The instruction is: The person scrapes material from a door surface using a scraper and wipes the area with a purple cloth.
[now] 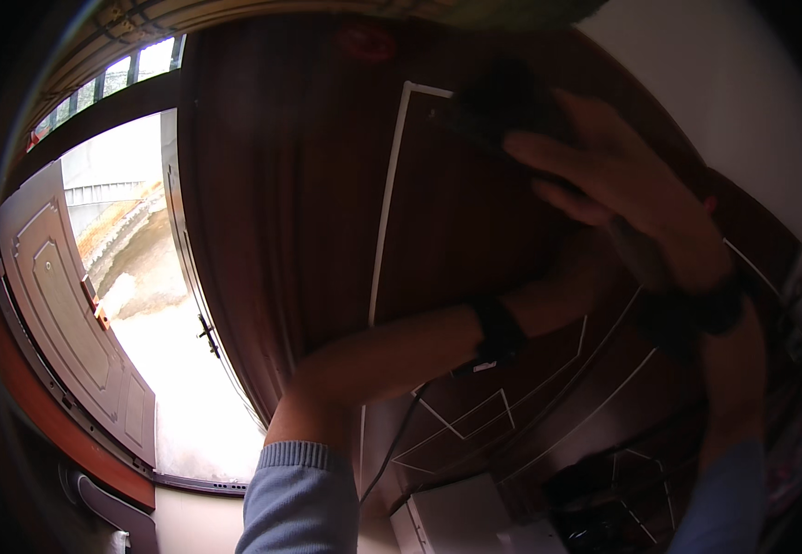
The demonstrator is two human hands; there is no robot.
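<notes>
My right hand (604, 166) is raised at the upper right, its fingers curled on a dark object (502, 106). That object is too dim to name; it lies against or just in front of a dark brown panel (309, 203) with white trim lines. My left forearm crosses from the lower left, with a black band (496, 332) at the wrist. My left hand (590, 263) is in shadow beneath my right hand, and its fingers are hidden. Another dark band (719, 300) circles my right wrist. A greyish shape (636, 249) shows beside that wrist, unclear.
At the left a panelled door (73, 314) stands ajar onto bright daylight. A dark cable (401, 434) hangs below my left forearm. Lower down is a white box-like thing (456, 517). A pale wall (724, 83) rises at the upper right.
</notes>
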